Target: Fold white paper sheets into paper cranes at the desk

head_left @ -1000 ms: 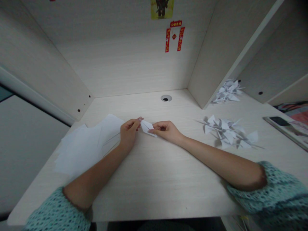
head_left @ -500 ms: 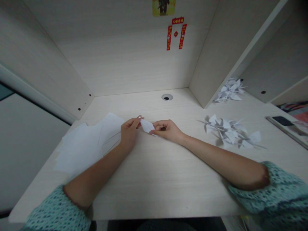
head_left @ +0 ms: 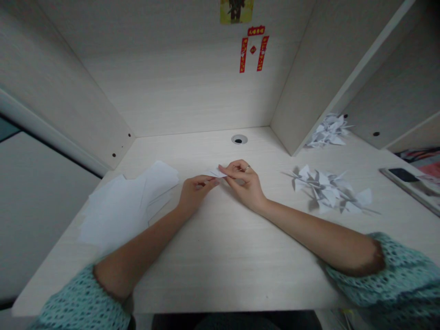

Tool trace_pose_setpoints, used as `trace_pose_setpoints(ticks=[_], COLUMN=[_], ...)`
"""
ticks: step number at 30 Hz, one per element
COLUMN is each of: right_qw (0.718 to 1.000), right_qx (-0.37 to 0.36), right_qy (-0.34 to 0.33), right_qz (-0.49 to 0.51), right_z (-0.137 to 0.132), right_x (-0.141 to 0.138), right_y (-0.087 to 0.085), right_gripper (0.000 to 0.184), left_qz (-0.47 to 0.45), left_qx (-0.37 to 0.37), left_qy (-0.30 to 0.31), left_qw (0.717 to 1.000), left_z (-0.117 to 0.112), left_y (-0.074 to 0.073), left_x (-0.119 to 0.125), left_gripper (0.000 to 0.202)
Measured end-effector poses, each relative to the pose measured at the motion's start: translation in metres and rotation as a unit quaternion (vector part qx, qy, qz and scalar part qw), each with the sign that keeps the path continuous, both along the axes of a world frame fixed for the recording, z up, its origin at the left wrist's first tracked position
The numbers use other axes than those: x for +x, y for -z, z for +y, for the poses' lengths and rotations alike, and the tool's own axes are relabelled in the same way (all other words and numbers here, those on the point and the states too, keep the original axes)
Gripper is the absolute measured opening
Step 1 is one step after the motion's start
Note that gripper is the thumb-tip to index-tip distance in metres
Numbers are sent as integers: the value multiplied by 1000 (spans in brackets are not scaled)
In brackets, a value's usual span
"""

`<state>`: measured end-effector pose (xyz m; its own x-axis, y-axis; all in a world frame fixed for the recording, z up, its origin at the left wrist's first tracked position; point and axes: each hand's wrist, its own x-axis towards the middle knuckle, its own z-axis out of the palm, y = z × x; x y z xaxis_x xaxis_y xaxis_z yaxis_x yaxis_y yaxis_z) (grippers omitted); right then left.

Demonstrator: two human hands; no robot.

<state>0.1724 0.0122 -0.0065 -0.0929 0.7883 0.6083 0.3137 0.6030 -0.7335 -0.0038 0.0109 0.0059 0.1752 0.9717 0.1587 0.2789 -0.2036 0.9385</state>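
Observation:
Between my two hands, just above the desk (head_left: 213, 256), is a small folded piece of white paper (head_left: 216, 173). My left hand (head_left: 195, 195) pinches its lower left side between thumb and fingers. On its right end, the thumb and fingers of my right hand (head_left: 245, 183) are closed, and a ring shows on one finger. Fingers cover part of the folded paper. Beside my left hand and forearm lies a spread of flat white paper sheets (head_left: 120, 208). To the right of my right hand sits a pile of folded paper pieces with pointed ends (head_left: 323, 185).
A second pile of folded paper (head_left: 330, 130) lies farther back, beyond the upright divider (head_left: 302, 91). At the right edge a phone (head_left: 404, 174) rests on a flat object. A round cable hole (head_left: 239, 139) is near the back wall, which bears red stickers (head_left: 243, 55).
The folded paper has been turned and now shows as a flatter, narrower shape. My left hand has moved right and slightly down; my right hand has shifted its grip to the paper's right end.

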Motion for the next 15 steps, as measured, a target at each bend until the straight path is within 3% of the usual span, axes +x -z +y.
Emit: trace_pose_setpoints(ticks=[5, 10, 15], right_qw=[995, 997, 997], right_qx=[21, 11, 4], right_qy=[-31, -29, -22], right_qz=[-94, -69, -67], right_z=[-5, -5, -4], right_x=[-2, -1, 0], right_y=[-3, -6, -5], right_gripper=[42, 36, 40], left_qz=[-23, -20, -21], left_qx=[14, 21, 12], left_qy=[8, -30, -14], left_qw=[1000, 999, 1000], left_z=[2, 5, 6], left_y=[-2, -2, -1], left_x=[-1, -1, 0], left_gripper=[27, 36, 38])
